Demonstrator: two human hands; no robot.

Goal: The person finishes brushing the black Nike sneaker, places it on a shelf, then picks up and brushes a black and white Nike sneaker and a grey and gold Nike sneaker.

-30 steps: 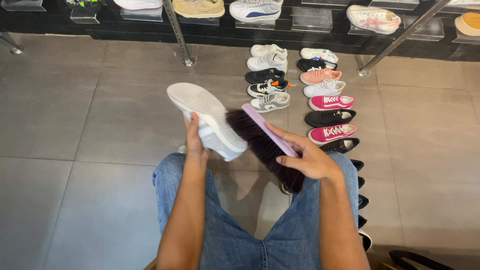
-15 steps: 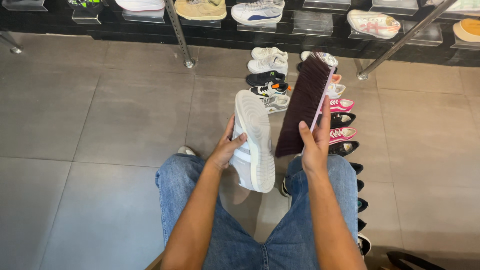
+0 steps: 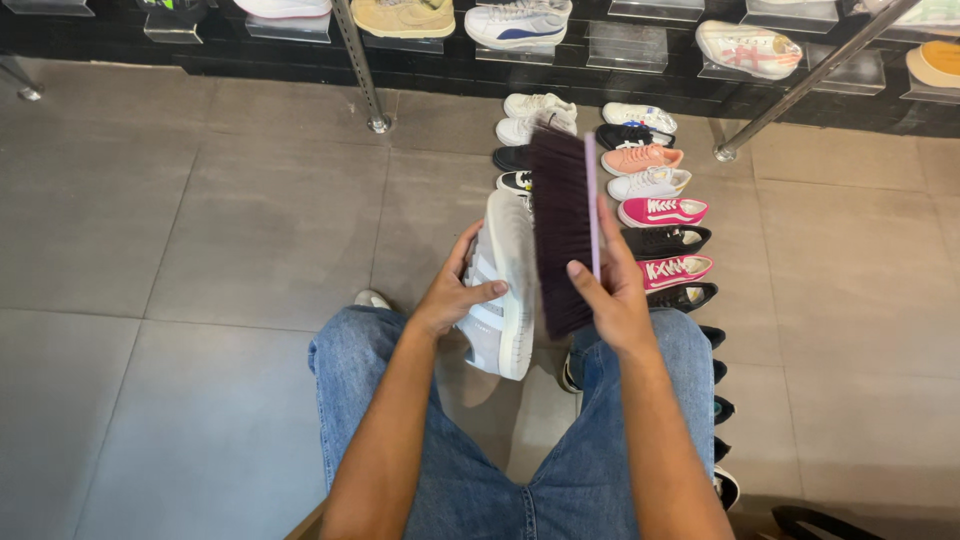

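One head-worn camera looks steeply down, close over the left hand (image 3: 455,300) and right hand (image 3: 615,290) (knees just beneath the grip), facing forward to shoe shelves (image 3: 640,40) beyond it.

Far side of the white sneaker (image 3: 505,285) hidden behind the left hand (image 3: 455,298). Several floor shoes (image 3: 655,185) beyond the right hand (image 3: 615,295) blocked by the dark-bristled brush (image 3: 562,230). Shelf shoes (image 3: 515,20) far above both hands cut off by the top edge. Dark shoes (image 3: 722,440) lower right of the right hand mostly hidden behind the jeans (image 3: 520,470).
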